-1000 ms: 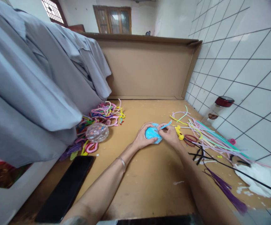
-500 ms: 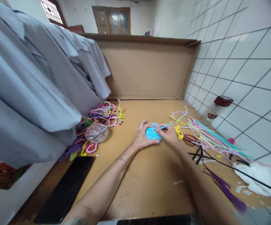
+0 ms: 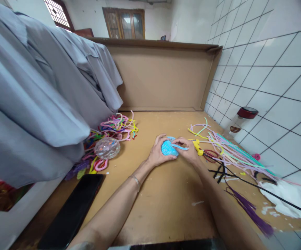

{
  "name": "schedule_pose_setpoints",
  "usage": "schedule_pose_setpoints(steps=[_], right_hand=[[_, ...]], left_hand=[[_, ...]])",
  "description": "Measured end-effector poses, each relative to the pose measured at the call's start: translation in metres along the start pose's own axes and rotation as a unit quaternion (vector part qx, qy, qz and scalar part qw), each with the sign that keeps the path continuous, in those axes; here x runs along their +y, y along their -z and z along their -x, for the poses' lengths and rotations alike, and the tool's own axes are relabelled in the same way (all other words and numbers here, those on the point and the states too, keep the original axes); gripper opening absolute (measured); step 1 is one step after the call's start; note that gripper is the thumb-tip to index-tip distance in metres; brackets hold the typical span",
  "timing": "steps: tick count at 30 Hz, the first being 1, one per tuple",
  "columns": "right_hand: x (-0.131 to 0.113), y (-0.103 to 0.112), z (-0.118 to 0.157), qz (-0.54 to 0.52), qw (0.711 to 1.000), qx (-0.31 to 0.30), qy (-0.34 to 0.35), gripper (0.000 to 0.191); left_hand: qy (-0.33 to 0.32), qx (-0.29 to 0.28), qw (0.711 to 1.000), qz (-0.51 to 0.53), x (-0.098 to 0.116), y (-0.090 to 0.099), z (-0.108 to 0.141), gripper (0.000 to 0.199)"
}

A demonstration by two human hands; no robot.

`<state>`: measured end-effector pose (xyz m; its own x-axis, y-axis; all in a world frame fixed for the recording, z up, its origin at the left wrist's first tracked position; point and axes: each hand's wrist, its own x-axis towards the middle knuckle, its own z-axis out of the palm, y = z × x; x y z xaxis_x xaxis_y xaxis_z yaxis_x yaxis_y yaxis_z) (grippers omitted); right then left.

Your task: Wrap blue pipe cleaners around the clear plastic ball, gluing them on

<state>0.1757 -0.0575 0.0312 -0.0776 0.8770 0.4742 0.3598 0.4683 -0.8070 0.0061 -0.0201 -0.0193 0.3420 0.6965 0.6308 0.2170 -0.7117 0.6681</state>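
Note:
A rounded light-blue piece, which looks wound from fuzzy pipe cleaner, is held just over the middle of the table. My left hand curves round its left side, thumb along the near edge and fingers at the far edge. At its upper right, my right hand pinches a blue pipe cleaner end that sticks out from the piece to the right. Beside the right hand lies a yellow glue gun with a black cord. The underside of the blue piece is hidden.
Loose pipe cleaners, a purple tassel, white tissue and a red-lidded jar lie or stand right. Left are a tangled coloured heap, a clear bumpy container and a black phone. Cardboard walls the back.
The free blue end has swung from pointing up and right to lying lower across the right fingers. My right hand has turned slightly; my left hand has hardly moved.

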Motion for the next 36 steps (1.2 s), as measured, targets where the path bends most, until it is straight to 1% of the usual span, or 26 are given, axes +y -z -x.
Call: schedule_pose_setpoints(steps=[3,6,7,9,11,12,14,15,19,21,27,30,33,35,36], right_hand=[[-0.003,0.000,0.002,0.021,0.999,-0.012,0.022,0.017],[-0.003,0.001,0.003,0.041,0.999,0.002,0.035,0.017],[-0.002,0.001,0.002,0.051,0.998,0.020,0.040,0.020],[0.002,0.002,0.002,0.092,0.992,0.082,0.036,0.029],[0.008,0.002,0.001,0.158,0.978,0.140,0.002,0.038],[0.011,0.001,0.001,0.191,0.970,0.153,-0.019,0.041],[0.014,-0.002,0.003,0.240,0.959,0.145,-0.039,0.045],[0.015,-0.004,0.004,0.259,0.956,0.134,-0.030,0.046],[0.009,-0.011,0.009,0.315,0.941,0.116,0.048,0.038],[0.006,-0.014,0.010,0.322,0.937,0.115,0.067,0.035],[0.013,-0.018,0.011,0.281,0.950,0.108,0.085,0.036],[0.018,-0.023,0.011,0.239,0.961,0.113,0.076,0.037],[0.024,-0.028,0.011,0.133,0.985,0.096,0.046,0.038],[0.027,-0.030,0.010,0.023,0.994,0.108,-0.001,0.042],[0.029,-0.031,0.009,-0.031,0.991,0.124,-0.032,0.045]], left_hand=[[-0.003,-0.007,1.000,0.000,0.002,0.000,0.000,0.088],[0.002,-0.008,1.000,-0.009,0.004,-0.001,0.000,0.085],[0.003,-0.006,1.000,-0.009,0.005,-0.002,0.000,0.082],[-0.002,0.003,1.000,-0.005,0.005,-0.002,0.000,0.077],[-0.012,0.012,1.000,0.004,0.003,-0.003,0.001,0.074],[-0.016,0.015,1.000,0.010,0.003,-0.003,0.002,0.073],[-0.018,0.017,1.000,0.016,0.002,-0.003,0.003,0.073],[-0.016,0.017,1.000,0.016,0.002,-0.004,0.003,0.072],[-0.017,0.021,1.000,0.013,0.003,-0.004,0.002,0.071],[-0.023,0.024,0.999,0.016,0.003,-0.005,0.001,0.071],[-0.029,0.034,0.999,0.022,0.001,-0.005,0.001,0.070],[-0.025,0.031,0.999,0.022,0.002,-0.005,0.001,0.069],[-0.022,0.029,0.999,0.024,0.004,-0.004,0.001,0.068],[-0.018,0.027,0.999,0.025,0.005,-0.003,0.002,0.069],[-0.016,0.024,0.999,0.024,0.005,-0.003,0.002,0.070]])
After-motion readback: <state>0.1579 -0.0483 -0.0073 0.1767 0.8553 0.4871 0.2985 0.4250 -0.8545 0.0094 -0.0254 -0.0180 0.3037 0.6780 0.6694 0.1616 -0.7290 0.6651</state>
